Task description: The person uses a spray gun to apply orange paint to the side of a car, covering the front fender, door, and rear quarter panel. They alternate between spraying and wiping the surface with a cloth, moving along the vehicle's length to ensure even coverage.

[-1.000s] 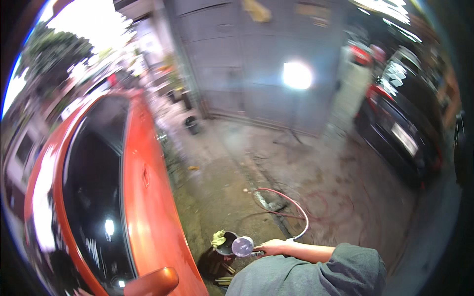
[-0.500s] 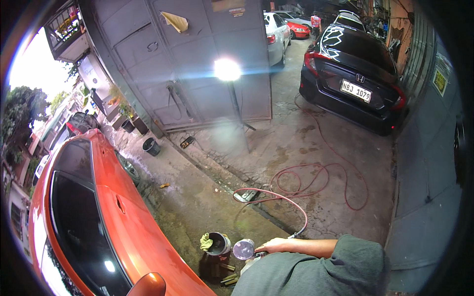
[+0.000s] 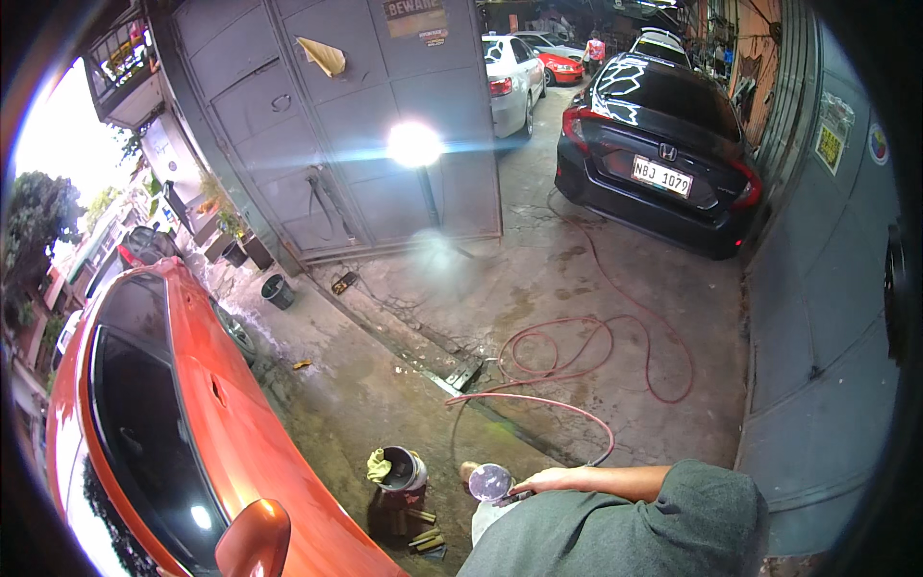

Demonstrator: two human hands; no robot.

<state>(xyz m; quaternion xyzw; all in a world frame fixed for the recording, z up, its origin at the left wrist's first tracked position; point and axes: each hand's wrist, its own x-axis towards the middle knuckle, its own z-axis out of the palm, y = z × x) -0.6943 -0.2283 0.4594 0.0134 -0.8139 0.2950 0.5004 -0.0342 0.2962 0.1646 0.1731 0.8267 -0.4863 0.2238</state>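
My right hand [image 3: 550, 479] reaches in from the right at the lower middle, its fingers closed round the dark grip of a hose-fed hand tool. A round, purple-grey, cup- or disc-shaped part [image 3: 490, 483] sits at its front; I cannot tell its exact kind. The red air hose [image 3: 604, 433] meets the tool near my wrist. A small skin-toned patch [image 3: 468, 471] just left of the round part looks like fingertips of my left hand, the rest being hidden. Left of it stands a bucket [image 3: 415, 472] with a yellow-green cloth [image 3: 379, 466] over its rim.
An orange car [image 3: 269, 423] fills the left, its side mirror [image 3: 254, 543] near me. Hose loops lie on the concrete behind a drain channel. A bright lamp [image 3: 415, 144] stands before a grey gate [image 3: 336, 192]. Further back are a black car [image 3: 663, 144] and a person [image 3: 596, 50].
The view has shifted slightly right. The tool's round part has turned more face-on and sits farther from the bucket. A skin-toned patch now shows beside it.
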